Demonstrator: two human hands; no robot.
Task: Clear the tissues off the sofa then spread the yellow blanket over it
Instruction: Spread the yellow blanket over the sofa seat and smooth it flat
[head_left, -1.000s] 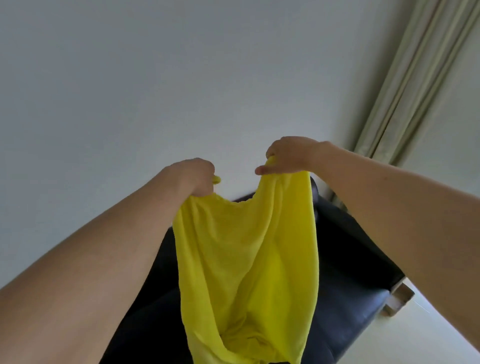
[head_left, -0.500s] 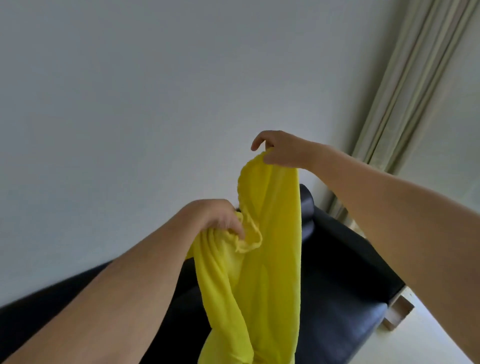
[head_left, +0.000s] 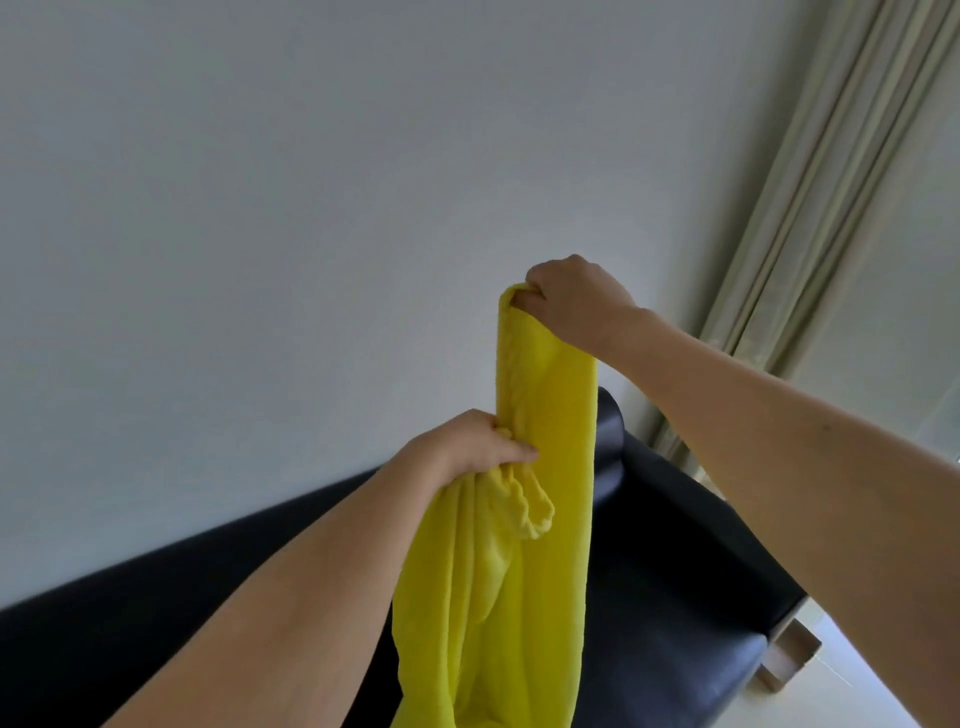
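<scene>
The yellow blanket (head_left: 540, 519) hangs bunched in a long vertical fold in front of me, above the black sofa (head_left: 675, 571). My right hand (head_left: 571, 296) grips its top edge, raised high near the wall. My left hand (head_left: 467, 449) is lower and clutches a gathered part of the same blanket at its left side. The blanket's lower end runs out of the bottom of the view. No tissues are visible on the part of the sofa that shows.
A plain grey wall (head_left: 311, 208) fills the view behind the sofa. Beige curtains (head_left: 810, 218) hang at the right. The sofa's right end stands on a wooden leg (head_left: 789, 662) on a pale floor (head_left: 852, 696).
My right hand has lifted the blanket's top edge higher and closed fully on it. My left hand has dropped lower, so the blanket went from spread between the hands to a narrow hanging fold.
</scene>
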